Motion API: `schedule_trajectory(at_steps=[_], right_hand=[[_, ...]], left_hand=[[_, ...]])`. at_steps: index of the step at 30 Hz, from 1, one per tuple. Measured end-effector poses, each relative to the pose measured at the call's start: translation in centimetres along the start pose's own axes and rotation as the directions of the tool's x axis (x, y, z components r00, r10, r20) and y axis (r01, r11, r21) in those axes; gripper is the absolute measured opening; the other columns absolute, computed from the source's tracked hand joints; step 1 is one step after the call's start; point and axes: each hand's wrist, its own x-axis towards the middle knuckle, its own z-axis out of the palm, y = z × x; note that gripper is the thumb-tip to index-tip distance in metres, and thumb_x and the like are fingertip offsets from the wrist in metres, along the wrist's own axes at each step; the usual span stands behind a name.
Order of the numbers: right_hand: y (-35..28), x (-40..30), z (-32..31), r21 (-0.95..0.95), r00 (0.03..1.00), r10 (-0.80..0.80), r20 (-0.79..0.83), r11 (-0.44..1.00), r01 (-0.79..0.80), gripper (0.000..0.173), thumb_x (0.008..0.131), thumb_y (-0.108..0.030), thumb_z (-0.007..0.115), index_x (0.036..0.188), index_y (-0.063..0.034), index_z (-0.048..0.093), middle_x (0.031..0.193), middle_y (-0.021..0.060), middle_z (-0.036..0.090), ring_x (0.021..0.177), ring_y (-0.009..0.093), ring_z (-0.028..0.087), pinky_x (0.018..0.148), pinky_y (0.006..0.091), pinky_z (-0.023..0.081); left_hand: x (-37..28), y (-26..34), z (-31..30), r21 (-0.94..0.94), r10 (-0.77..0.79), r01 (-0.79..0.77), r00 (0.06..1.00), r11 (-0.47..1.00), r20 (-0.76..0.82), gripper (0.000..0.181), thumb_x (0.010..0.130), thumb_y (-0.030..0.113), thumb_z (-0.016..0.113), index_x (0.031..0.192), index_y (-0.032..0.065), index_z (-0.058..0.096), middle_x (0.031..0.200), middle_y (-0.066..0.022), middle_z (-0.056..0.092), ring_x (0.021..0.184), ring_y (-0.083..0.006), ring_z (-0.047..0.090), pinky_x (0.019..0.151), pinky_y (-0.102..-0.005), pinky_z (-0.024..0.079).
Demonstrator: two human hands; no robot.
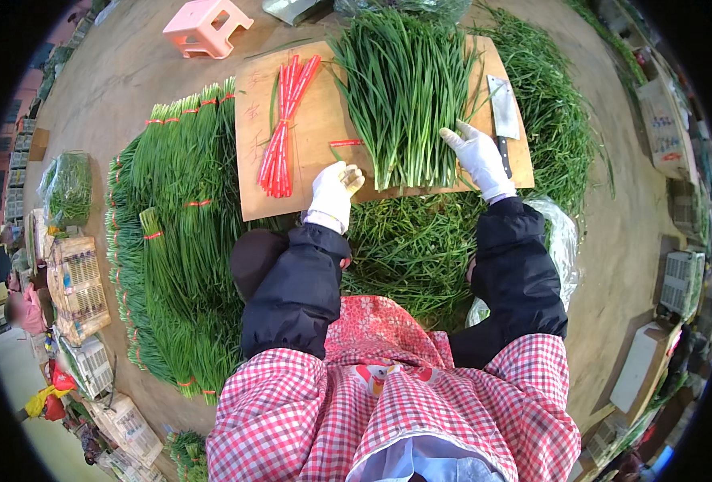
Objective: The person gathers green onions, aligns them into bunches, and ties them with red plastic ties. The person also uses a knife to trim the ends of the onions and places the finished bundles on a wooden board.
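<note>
A loose pile of garlic chives [407, 102] lies on a wooden board [323, 90], its pale cut ends towards me. My right hand [479, 158], in a white glove, is at the pile's right side, fingers apart, its fingertips by the stems. My left hand [335, 190], also white-gloved, hovers at the board's near edge, left of the cut ends. Its fingers are loosely bent, with nothing visible in them. Just above it, a single red tie strip [345, 143] runs to the chives' left edge. A bundle of red tie strips [282, 138] lies further left, and a cleaver [503, 111] rests on the right.
Tied chive bundles [181, 175] are stacked left of the board. Loose trimmings [413, 247] lie below it, and more greens [549, 114] lie to its right. A pink plastic stool [205, 29] stands at the far left. Crates [79, 283] line the left side.
</note>
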Motion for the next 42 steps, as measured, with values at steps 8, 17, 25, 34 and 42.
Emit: schedule_trajectory(at_steps=[8,17,25,34,42], right_hand=[[0.6,-1.4,-0.7,0.301,0.994,0.11,-0.019,0.948,-0.099,0.054,0.088,-0.044,0.061,0.121,-0.0013,0.059,0.109,0.0172,0.067,0.099,0.024,0.065,0.083,0.0309,0.049],[-3.0,-2.3,-4.2,-0.072,0.967,-0.002,-0.254,0.997,-0.017,0.034,0.086,-0.039,0.063,0.105,-0.0113,0.069,0.077,0.0095,0.069,0.068,0.019,0.066,0.064,0.0299,0.05],[-14.4,0.0,5.5,-0.239,0.681,-0.711,0.175,0.64,0.73,0.015,0.074,-0.016,0.067,0.087,-0.0064,0.068,0.095,0.0076,0.065,0.098,0.027,0.061,0.082,0.038,0.048],[-12.7,2.5,12.4,-0.706,0.684,-0.636,0.358,0.294,0.644,0.017,0.075,-0.014,0.057,0.085,-0.0089,0.07,0.114,0.0103,0.06,0.124,0.03,0.044,0.104,0.0546,0.031],[-11.3,2.6,10.1,-0.558,0.645,-0.729,0.228,0.445,0.701,0.013,0.071,-0.013,0.058,0.078,-0.0119,0.069,0.114,0.011,0.062,0.122,0.033,0.046,0.105,0.056,0.029]], left_hand=[[1.6,0.7,3.0,-0.041,-0.193,0.195,0.98,0.98,0.049,0.016,0.091,0.016,0.054,0.096,0.0009,0.058,0.083,-0.0093,0.066,0.067,-0.0187,0.063,0.057,-0.0295,0.056],[-3.5,-2.1,4.9,0.306,0.077,-0.057,0.996,0.95,-0.054,0.035,0.088,0.011,0.059,0.122,0.0021,0.057,0.073,-0.0022,0.06,0.047,-0.0074,0.047,0.04,-0.0217,0.04],[-7.7,-4.8,1.6,0.2,-0.075,0.081,0.997,0.976,-0.035,0.038,0.087,0.007,0.056,0.124,-0.0003,0.055,0.078,0.0006,0.06,0.055,-0.0044,0.048,0.044,-0.019,0.037],[-6.3,-1.2,-0.6,-0.041,0.2,-0.206,0.973,0.978,-0.117,0.042,0.087,0.008,0.056,0.128,-0.0003,0.05,0.095,-0.0071,0.065,0.073,-0.0121,0.061,0.06,-0.0253,0.051],[-1.5,-0.9,2.5,-0.232,0.222,-0.245,0.968,0.942,-0.118,0.053,0.087,0.002,0.054,0.137,-0.0019,0.037,0.112,-0.012,0.057,0.095,-0.02,0.061,0.082,-0.0312,0.051]])
